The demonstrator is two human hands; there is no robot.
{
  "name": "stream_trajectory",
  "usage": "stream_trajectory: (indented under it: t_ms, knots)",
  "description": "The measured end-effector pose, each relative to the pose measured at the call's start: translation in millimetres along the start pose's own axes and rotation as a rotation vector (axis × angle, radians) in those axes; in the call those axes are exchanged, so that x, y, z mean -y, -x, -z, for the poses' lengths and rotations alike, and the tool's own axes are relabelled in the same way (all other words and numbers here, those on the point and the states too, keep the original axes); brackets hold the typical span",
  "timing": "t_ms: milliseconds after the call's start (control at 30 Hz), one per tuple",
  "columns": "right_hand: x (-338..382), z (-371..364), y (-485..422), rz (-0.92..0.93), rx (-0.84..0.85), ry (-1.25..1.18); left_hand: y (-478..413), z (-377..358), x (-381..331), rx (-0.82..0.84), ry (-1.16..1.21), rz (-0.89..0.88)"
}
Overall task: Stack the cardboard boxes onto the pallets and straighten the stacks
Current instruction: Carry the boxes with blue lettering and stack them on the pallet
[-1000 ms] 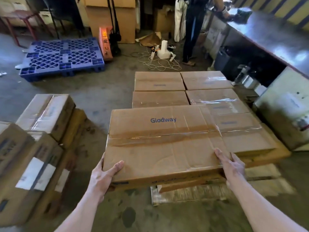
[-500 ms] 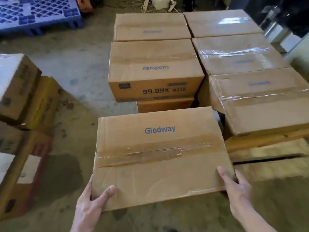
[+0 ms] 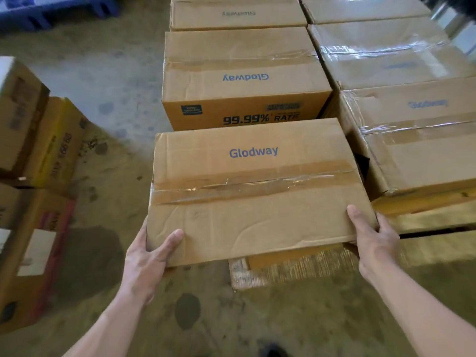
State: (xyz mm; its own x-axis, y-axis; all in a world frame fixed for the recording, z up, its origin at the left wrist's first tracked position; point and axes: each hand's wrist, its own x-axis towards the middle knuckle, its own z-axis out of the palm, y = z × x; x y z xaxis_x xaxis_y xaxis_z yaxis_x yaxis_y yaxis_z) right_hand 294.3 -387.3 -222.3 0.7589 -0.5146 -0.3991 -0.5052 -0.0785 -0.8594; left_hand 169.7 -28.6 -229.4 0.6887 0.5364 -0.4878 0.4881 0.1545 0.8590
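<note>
The held box point(image 3: 257, 191) lies straight ahead of both hands, with its long axis running from left to right across the person, so that the printed word "Glodway" reads upright to them. The left hand point(image 3: 149, 256) grips the near left corner with the thumb laid on the top and the fingers hidden under it. The right hand point(image 3: 373, 238) grips the near right corner in the same way, and neither hand is nearer than the other. The far edge of the box stands close before the front face of the "99.99% RATE" box point(image 3: 242, 73). Its right edge is just beside the film-wrapped box point(image 3: 417, 140), with a dark gap between them. The near edge hangs over the wrapped base point(image 3: 296, 271) below; I cannot tell if the bottom rests on anything. In my judgement the coming move is a short push forward and slightly right, to close both gaps squarely.
</note>
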Motion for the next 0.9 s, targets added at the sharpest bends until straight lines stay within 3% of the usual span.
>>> stream_trajectory:
  t_ms: [400, 900]
  knots:
    - [30, -45, -50, 0.02, -0.054, -0.007, -66, -20, -18, 0.013, -0.026, -0.047]
    - [29, -40, -53, 0.011, -0.024, 0.028, -63, -22, -20, 0.015, -0.021, -0.034]
